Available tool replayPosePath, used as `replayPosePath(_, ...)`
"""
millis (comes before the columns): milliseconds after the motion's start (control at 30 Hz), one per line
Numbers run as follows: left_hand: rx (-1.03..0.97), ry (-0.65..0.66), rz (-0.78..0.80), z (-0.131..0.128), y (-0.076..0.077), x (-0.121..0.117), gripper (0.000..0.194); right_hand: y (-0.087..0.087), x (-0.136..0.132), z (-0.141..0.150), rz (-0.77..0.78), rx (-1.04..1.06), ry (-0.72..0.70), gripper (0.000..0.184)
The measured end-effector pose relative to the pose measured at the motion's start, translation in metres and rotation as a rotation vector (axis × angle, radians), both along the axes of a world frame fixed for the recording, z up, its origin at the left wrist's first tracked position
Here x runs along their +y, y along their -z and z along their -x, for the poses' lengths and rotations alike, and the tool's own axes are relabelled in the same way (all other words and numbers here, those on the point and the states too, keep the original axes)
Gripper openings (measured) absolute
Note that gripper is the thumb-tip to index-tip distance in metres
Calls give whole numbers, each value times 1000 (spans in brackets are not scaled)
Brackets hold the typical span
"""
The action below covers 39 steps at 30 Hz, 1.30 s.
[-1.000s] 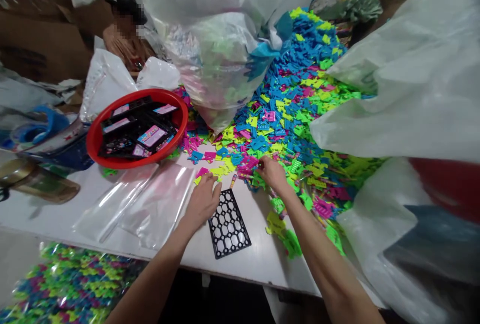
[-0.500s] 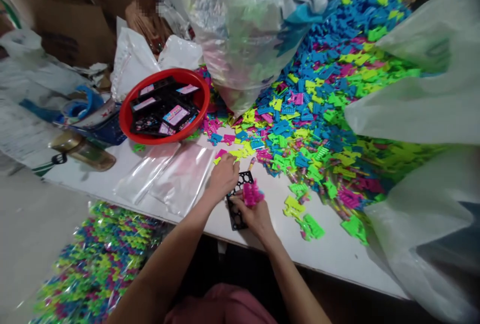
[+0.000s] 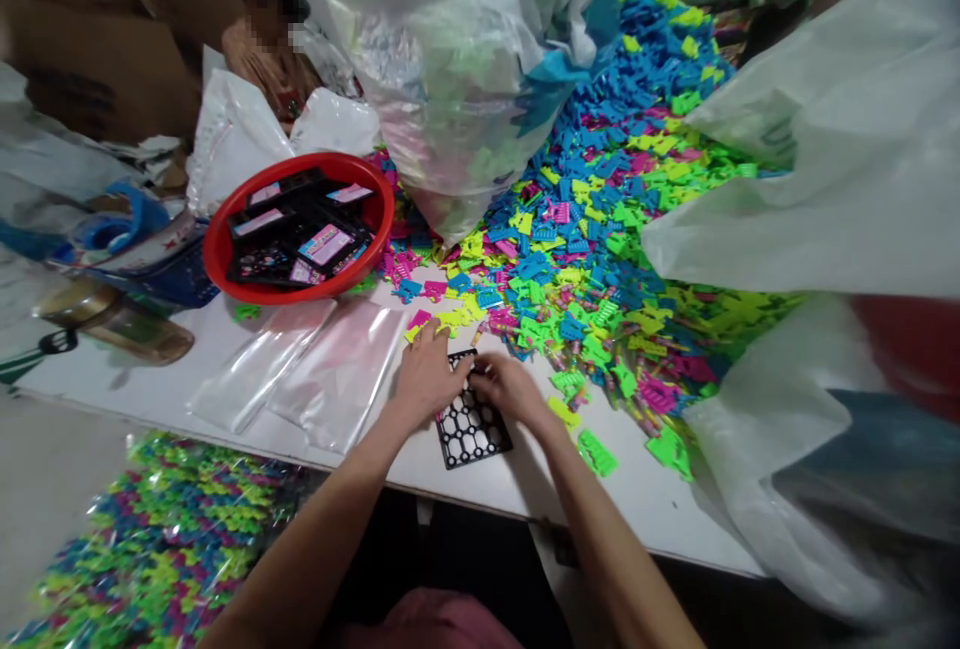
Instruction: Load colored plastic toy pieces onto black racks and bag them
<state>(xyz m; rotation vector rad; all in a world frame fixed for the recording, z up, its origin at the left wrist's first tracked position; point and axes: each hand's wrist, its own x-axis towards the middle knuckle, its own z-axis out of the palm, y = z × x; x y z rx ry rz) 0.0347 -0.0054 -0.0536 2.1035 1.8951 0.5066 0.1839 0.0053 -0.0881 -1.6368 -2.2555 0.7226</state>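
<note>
A black plastic grid (image 3: 474, 441) with rows of openings lies on the white table in front of me. My left hand (image 3: 429, 374) rests at its upper left corner, fingers stretched out and thumb reaching over the grid's edge. A bit of pink shows under that hand. My right hand (image 3: 511, 391) is at the grid's upper right, its fingertips pinched together over the openings. Whatever the right fingers hold is hidden. Beyond the hands spreads a heap of small plastic pieces (image 3: 577, 229) in blue, pink, yellow and green.
A red basin (image 3: 217, 247) of black labelled items stands at the left. Clear plastic bags (image 3: 330, 384) lie left of my hands. A jar (image 3: 124, 324) lies farther left. Large plastic sacks (image 3: 810, 189) hang at the right and back. Another person (image 3: 262, 64) is behind the basin.
My right hand came from the heap to the grid with a pink plastic piece, which no longer shows. It has moved to the grid's upper end. The left hand stays beside the grid.
</note>
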Motion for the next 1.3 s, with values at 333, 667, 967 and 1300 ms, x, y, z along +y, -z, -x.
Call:
replayPosePath(333, -71, 20, 20, 4, 0, 8, 43, 14, -9, -40, -397, -369, -103, 25)
replayPosePath(667, -65, 17, -17, 3, 5, 8, 39, 9, -48, -40, 61, -354, 410, 21)
replayPosePath(967, 58, 21, -103, 4, -6, -10, 45, 5, -76, -12, 105, 592, 297, 24)
replayPosePath(1300, 67, -18, -38, 0, 0, -8, 41, 57, -107, 38, -124, 483, 203, 11)
